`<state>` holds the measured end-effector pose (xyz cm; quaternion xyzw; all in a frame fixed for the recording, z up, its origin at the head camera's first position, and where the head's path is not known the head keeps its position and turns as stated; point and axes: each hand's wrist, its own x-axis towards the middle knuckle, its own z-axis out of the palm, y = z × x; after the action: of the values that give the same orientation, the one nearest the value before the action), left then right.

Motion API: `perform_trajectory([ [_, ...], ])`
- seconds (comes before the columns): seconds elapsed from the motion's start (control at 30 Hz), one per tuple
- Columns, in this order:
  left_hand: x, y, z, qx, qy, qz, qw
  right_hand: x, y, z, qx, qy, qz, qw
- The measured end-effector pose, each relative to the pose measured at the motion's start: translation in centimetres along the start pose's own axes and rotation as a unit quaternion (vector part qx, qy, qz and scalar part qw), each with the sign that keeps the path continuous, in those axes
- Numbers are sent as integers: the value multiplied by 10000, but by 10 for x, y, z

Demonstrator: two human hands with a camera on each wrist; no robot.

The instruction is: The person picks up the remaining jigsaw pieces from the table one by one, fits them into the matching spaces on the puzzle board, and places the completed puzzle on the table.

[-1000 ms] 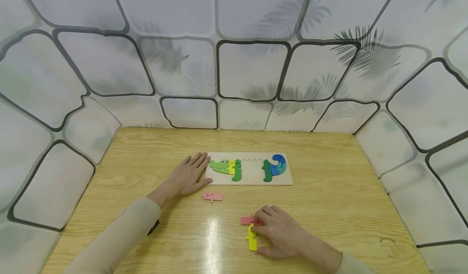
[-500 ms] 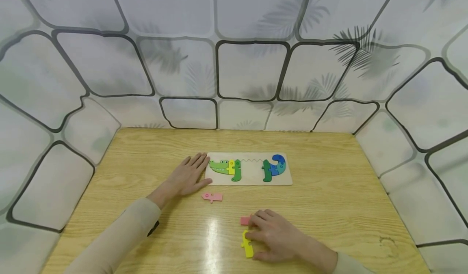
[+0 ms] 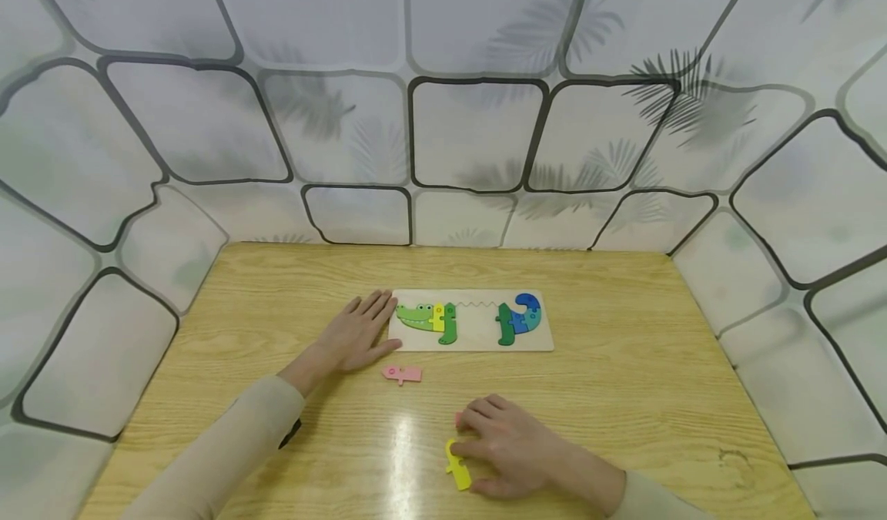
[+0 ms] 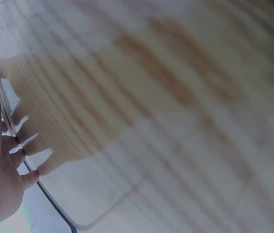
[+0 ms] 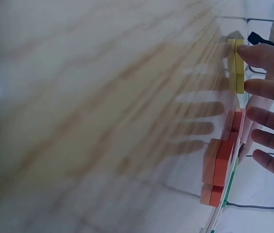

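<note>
Fingers (image 3: 386, 310) straight and thumb spread away from them, my left hand (image 3: 353, 339) is lying palm down at the left edge of the board (image 3: 478, 323), touching it and gripping nothing. Near that thumb, a pink piece (image 3: 407, 374) is lying on the table (image 3: 624, 312). On the board, a green head (image 3: 413, 317), yellow neck (image 3: 440, 317) and green leg (image 3: 450, 325) are sitting left of a gap; a darker leg (image 3: 506, 325) and blue tail (image 3: 531, 314) are sitting right of it. Nearer me, a yellow piece (image 3: 459, 474) is lying tilted, my right hand (image 3: 509, 451) pinching its ends between thumb and index finger, the other fingers bending loosely. Mostly hidden behind them, a red piece (image 3: 458, 420) is showing only as a sliver.
</note>
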<state>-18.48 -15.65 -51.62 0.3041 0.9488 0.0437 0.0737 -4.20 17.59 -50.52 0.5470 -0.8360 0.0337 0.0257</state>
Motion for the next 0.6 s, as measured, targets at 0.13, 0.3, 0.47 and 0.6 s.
perform_trajectory([
  [0.13, 0, 0, 1, 1, 16, 10, 10000, 3, 0, 0, 32, -108, -30, 9999],
  [0.3, 1, -1, 3, 14, 51, 13, 10000, 6, 0, 0, 181, -366, 23, 9992],
  [0.47, 1, -1, 5, 43, 179, 61, 9998, 8, 0, -1, 192, -532, 85, 9984],
  [0.6, 1, -2, 7, 35, 199, 54, 9998, 12, 1, -2, 101, -606, 116, 9980],
])
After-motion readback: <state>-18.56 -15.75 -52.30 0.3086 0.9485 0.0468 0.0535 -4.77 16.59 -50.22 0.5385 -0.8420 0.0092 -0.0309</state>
